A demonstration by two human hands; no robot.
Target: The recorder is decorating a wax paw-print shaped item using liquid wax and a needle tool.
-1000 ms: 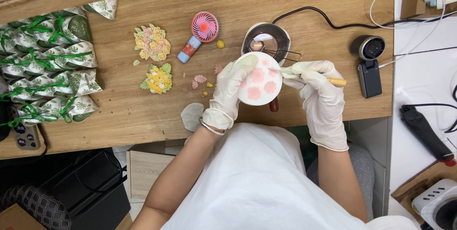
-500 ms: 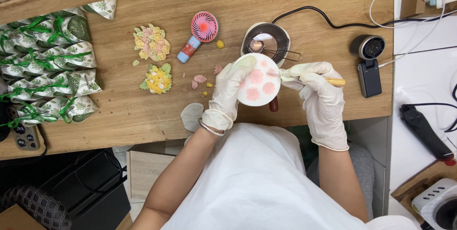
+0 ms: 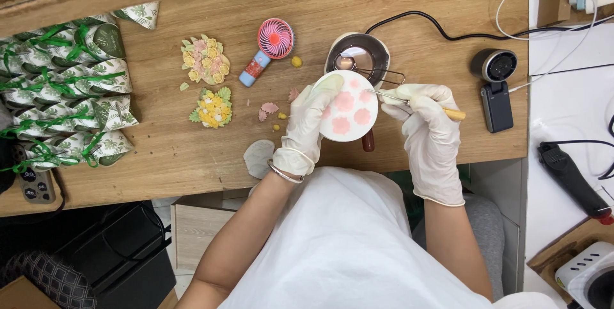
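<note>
My left hand (image 3: 306, 125), in a white glove, holds a round white mould (image 3: 350, 115) with several pink flower shapes in it, tilted up above the wooden desk (image 3: 192, 149). My right hand (image 3: 427, 123), also gloved, grips a thin metal pick with a wooden handle (image 3: 454, 114); its tip touches the mould's upper right edge. Just behind the mould sits a small melting pot (image 3: 359, 53) with a spoon in it.
Two wax flower clusters (image 3: 204, 60) (image 3: 212, 107), loose pink petals (image 3: 268, 108) and a pink hand fan (image 3: 268, 44) lie left of the mould. Leaf-print pouches with green ribbons (image 3: 64, 85) fill the far left. A black device with a stand (image 3: 495, 85) and cables are to the right.
The pick's tip has shifted slightly along the mould's upper right edge. Both hands stay in nearly the same place.
</note>
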